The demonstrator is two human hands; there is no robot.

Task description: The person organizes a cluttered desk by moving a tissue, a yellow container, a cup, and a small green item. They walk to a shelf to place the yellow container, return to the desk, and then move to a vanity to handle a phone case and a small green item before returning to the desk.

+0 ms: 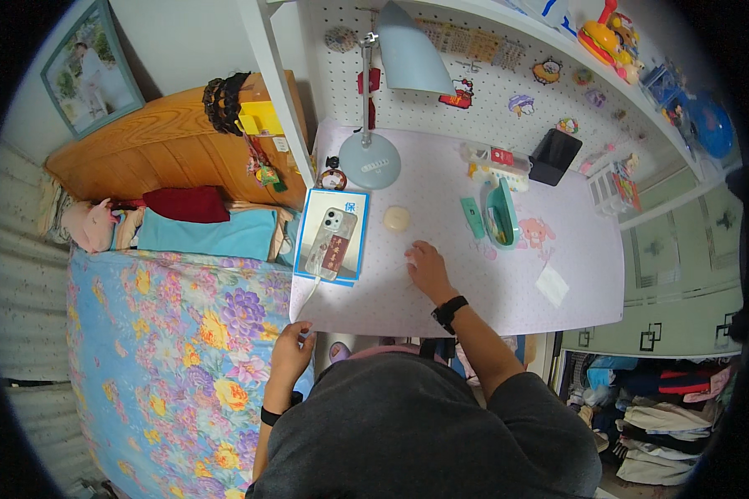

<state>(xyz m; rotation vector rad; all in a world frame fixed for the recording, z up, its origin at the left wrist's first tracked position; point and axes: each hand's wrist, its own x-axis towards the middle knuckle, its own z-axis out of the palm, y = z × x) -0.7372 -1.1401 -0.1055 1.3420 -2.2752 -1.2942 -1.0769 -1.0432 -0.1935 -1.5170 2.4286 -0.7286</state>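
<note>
My right hand (429,269) is over the front middle of the desk (374,315), fingers loosely curled and apart, holding nothing. Just beyond its fingertips lies a small round cream-coloured case (397,219). At the desk's front left corner is my left hand (294,349), its thumb and fingers apart with no object between them. A phone in a clear case (331,243) rests on a blue-edged booklet (360,249), with a white cable (309,298) running from it toward the left hand. Whether that hand touches the desk edge or cable, I cannot tell.
A grey desk lamp (369,162) stands behind the case. Toward the right are a green tube (472,218), an open teal container (501,215), a white tissue (552,285) and a black tablet-like object (555,157). A flowered bed (187,349) adjoins the desk's left side.
</note>
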